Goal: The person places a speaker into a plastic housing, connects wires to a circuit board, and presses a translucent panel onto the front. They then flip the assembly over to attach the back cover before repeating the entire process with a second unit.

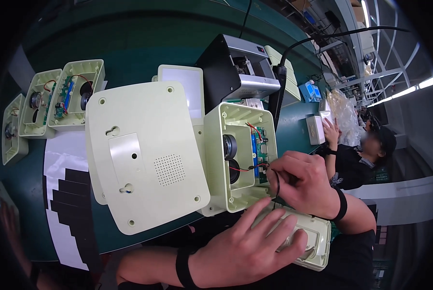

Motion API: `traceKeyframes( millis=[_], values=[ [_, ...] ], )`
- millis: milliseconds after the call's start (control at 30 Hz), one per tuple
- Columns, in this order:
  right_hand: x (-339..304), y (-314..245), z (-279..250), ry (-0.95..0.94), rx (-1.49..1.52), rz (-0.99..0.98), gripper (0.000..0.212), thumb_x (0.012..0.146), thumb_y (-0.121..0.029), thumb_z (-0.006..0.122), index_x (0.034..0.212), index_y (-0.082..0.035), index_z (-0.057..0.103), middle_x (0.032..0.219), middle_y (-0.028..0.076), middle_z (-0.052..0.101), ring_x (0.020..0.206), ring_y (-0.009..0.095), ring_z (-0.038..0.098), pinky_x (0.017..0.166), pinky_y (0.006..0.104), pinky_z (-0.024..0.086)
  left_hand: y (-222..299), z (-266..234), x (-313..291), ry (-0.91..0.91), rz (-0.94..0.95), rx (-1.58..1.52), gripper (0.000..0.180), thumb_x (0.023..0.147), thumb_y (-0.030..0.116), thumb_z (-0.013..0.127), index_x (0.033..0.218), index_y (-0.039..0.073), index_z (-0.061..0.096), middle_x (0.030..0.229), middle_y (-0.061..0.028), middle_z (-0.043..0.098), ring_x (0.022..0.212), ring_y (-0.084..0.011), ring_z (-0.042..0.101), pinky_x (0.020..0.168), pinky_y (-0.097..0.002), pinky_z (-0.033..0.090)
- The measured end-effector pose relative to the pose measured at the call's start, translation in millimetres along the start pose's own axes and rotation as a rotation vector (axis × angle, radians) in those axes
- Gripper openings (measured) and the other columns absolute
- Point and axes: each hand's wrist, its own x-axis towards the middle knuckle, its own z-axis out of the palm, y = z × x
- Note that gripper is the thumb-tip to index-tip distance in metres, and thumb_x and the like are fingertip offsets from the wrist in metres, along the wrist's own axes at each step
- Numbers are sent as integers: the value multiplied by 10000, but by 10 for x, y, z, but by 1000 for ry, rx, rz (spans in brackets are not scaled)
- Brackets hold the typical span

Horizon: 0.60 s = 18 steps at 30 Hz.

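A person's right hand (303, 181) pinching a black cable (278, 185) beside an open cream housing (215, 164) at the surface's (293, 118) edge, left hand (245, 249) spread over a cream panel (320, 234), any lettering on the black-and-silver machine (224, 72) too small to read.

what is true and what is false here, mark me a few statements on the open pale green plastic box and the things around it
1. The person's right hand holds a thin black cable by the open, pale green plastic box. True.
2. The right wrist is bare. False: it wears a black band.
3. A boxy black and silver metal machine stands on the green bench. True.
4. All wiring inside the open box is yellow. False: a red wire shows there.
5. A flat, pale green plastic cover is left of the open box. True.
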Motion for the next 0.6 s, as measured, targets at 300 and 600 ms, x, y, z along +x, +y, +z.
traceKeyframes(
  millis=[300, 600],
  values=[
    [15, 1, 21, 55, 6, 55, 78, 853, -18, 794, 834, -6, 720, 628, 66, 604, 506, 151, 541, 496, 306, 408, 64, -62, 43, 42, 47, -39, 233, 945, 195, 706, 1146, 81, 677, 1120, -83, 693, 1075, -262, 743, 990, -458, 608],
    [39, -43, 44, 48, -25, 81, 90, 856, -21, 786, 803, 0, 717, 592, 77, 601, 478, 156, 549, 489, 310, 411, 1, -102, 25, 28, 92, -44, 232, 958, 211, 693, 1153, 85, 706, 1115, -64, 716, 1075, -247, 749, 984, -431, 611]
  ],
)
